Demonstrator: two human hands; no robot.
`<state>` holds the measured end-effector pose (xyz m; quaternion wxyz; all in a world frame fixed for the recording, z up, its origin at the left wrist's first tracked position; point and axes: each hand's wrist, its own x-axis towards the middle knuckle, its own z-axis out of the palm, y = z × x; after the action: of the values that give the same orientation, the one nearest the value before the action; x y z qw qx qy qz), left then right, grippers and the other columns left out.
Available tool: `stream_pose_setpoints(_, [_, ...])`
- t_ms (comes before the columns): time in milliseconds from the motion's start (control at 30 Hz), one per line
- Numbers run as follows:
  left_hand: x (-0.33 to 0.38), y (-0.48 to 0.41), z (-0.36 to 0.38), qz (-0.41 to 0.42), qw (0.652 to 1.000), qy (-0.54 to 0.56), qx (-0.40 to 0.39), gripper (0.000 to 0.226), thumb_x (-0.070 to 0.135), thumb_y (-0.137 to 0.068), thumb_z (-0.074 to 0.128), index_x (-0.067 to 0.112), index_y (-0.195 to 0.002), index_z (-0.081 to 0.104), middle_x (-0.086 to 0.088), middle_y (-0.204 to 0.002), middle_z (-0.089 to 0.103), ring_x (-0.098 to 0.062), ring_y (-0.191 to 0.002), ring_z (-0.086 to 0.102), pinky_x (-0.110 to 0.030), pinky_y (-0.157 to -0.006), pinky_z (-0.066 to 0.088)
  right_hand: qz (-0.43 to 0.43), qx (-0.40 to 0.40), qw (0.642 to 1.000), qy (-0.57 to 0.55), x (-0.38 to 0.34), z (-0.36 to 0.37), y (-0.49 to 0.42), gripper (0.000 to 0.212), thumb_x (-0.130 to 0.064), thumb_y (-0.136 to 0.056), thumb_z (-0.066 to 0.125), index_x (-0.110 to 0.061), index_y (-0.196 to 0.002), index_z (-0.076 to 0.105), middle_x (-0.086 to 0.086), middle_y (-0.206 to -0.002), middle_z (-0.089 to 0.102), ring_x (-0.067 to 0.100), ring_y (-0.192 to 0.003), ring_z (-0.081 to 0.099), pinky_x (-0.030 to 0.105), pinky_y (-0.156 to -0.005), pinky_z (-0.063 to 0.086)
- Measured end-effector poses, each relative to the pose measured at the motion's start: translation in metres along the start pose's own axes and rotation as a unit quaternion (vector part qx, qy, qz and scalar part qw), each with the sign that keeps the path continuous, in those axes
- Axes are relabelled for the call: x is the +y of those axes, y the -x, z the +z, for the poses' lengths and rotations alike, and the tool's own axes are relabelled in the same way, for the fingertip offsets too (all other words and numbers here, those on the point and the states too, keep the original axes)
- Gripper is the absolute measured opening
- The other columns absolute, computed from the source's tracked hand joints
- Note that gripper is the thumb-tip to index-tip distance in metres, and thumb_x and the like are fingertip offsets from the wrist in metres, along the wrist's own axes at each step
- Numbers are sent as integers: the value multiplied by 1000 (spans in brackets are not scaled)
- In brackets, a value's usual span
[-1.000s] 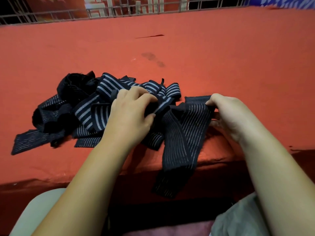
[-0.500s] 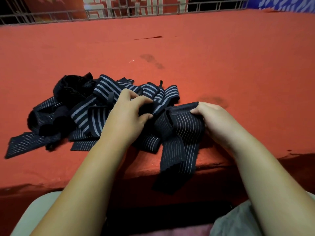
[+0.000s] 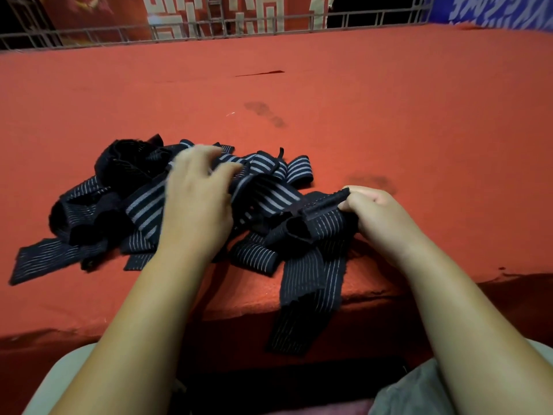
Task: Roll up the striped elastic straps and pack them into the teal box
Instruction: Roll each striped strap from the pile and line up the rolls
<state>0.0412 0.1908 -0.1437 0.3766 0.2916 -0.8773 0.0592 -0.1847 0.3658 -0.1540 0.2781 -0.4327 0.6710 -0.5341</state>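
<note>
The right hand (image 3: pixel 380 217) is clamped on the end of one strap (image 3: pixel 317 265) at the right side of the pile (image 3: pixel 98 205), with thumb and curled fingers pinching a stiffer, ridged end patch that may be hook-and-loop. The rest of that strap runs from the pile toward the person and droops over the near edge of the cloth (image 3: pixel 389 115). The left hand (image 3: pixel 197 205) lies over the middle of the pile, but it is blurred, so I cannot tell whether it grips a band or merely rests on it. The box is nowhere in view. The main risk is the tangle. The bands cross and loop through one another, so a hard pull from the right could drag neighbours along or tighten a knot. The rough patch could also snag on the knit of other straps. The hanging tail adds weight, which may slide the strap off the near side of the pile. Springy elastic rolled loosely is likely to unwind. The straps are flat, floppy, dark woven bands with pale lengthwise stripes, bold on some and hair-thin on others. The cloth beneath is red, matte and felt-like, with dark smudges beyond the pile.
</note>
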Motion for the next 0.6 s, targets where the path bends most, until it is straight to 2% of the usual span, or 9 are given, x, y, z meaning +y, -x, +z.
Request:
stream_pose_setpoints(67, [14, -2, 2, 127, 984, 99, -80, 49, 0, -88, 57, 13, -131, 75, -7, -138, 66, -29, -133, 55, -39, -117, 41, -13, -4, 1000, -9, -2, -1, 0, 32, -32, -81, 54, -3, -82, 40, 7, -83, 39, 22, -77, 35, 49, -73, 29])
stream_pose_setpoints(100, [22, -1, 3, 140, 971, 136, -135, 51, -2, -87, 61, 17, -132, 74, 1, -138, 67, -22, -132, 56, -35, -117, 42, -20, -2, 1000, -17, -2, -2, 1, 30, -30, -81, 54, -4, -80, 39, 6, -82, 38, 22, -77, 34, 48, -72, 28])
stream_pose_setpoints(133, [27, -1, 5, 132, 964, 156, -171, 52, -1, -87, 70, 23, -133, 72, 8, -136, 67, -18, -130, 57, -36, -115, 45, -28, 3, 999, -25, -2, -2, 2, 27, -27, -82, 54, -6, -78, 38, 6, -81, 37, 21, -76, 33, 48, -71, 27])
stream_pose_setpoints(200, [33, 2, 15, 100, 968, 150, -174, 45, 10, -89, 80, 32, -128, 73, 15, -128, 69, -17, -122, 60, -41, -106, 51, -44, 11, 998, -34, -2, -3, 2, 25, -26, -82, 54, -10, -75, 36, 4, -80, 35, 21, -76, 32, 48, -71, 26])
stream_pose_setpoints(267, [33, 2, 23, 66, 977, 151, -136, 27, 19, -94, 80, 32, -118, 78, 14, -114, 74, -19, -111, 64, -44, -97, 54, -51, 9, 998, -35, -2, -3, 3, 27, -29, -81, 54, -9, -74, 36, 5, -79, 35, 22, -77, 32, 50, -71, 27])
stream_pose_setpoints(333, [32, -1, 24, 11, 982, 160, -99, 14, 22, -98, 76, 29, -109, 81, 12, -105, 77, -19, -105, 68, -44, -95, 55, -46, 5, 998, -36, -1, -4, 3, 29, -29, -81, 55, -7, -75, 37, 6, -80, 36, 23, -77, 33, 50, -72, 28])
stream_pose_setpoints(433, [28, -5, 20, -52, 983, 160, -77, 11, 22, -98, 74, 29, -103, 80, 14, -99, 76, -11, -98, 71, -41, -93, 57, -36, 5, 999, -40, 1, -7, 3, 27, -27, -82, 55, -8, -75, 37, 6, -80, 36, 23, -78, 33, 48, -74, 29])
stream_pose_setpoints(533, [26, -7, 14, -27, 967, 205, -151, 19, 23, -93, 80, 35, -108, 80, 22, -105, 75, -2, -104, 67, -33, -98, 55, -34, 1, 999, -42, 2, -8, 3, 27, -27, -82, 55, -7, -76, 39, 7, -80, 38, 23, -78, 36, 47, -75, 30])
stream_pose_setpoints(600, [32, -6, 14, 2, 960, 202, -195, 28, 30, -90, 85, 42, -115, 79, 26, -110, 73, -3, -109, 63, -33, -99, 53, -40, -1, 998, -49, 1, -6, 4, 25, -24, -84, 54, -7, -76, 39, 7, -80, 39, 23, -78, 37, 47, -75, 30])
